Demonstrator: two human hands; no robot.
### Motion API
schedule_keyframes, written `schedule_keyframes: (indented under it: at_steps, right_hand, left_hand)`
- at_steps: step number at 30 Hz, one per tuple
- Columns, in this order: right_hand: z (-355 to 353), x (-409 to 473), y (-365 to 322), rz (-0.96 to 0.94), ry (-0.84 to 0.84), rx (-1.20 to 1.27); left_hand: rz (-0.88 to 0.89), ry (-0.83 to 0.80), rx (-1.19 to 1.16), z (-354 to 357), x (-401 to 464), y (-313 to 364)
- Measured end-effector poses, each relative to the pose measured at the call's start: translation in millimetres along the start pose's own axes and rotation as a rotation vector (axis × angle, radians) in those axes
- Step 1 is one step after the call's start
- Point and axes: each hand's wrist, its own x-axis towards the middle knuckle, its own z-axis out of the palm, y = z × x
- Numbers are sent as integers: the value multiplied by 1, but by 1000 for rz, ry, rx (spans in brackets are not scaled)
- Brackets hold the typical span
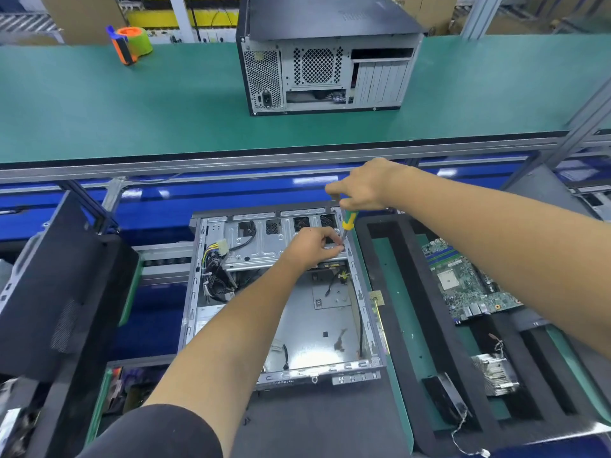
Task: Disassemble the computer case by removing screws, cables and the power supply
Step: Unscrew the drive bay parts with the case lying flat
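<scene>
At the far right corner of the open computer case (284, 312), your left fingers (334, 241) pinch closed around the tip of the screwdriver (348, 223); whether a screw sits between them is hidden. Your right hand (360, 190) grips the yellow-green handle from above, shaft tilted down toward the drive cage (254, 246). Loose cables (215, 276) bunch at the case's far left. Right of it, a motherboard (463, 279) lies in a foam tray (406, 292). Far off, a second case (327, 57) stands on the green worktop (132, 104).
</scene>
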Motion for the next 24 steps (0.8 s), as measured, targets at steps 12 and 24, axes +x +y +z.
schedule_keyframes:
  at_steps: [12, 24]
  right_hand:
    - [-3, 4, -3, -100, -104, 359]
    - [-6, -3, -4, -71, -97, 459]
  left_hand:
    - [-7, 4, -9, 1, 0, -2]
    - [-5, -7, 24, 0, 0, -2]
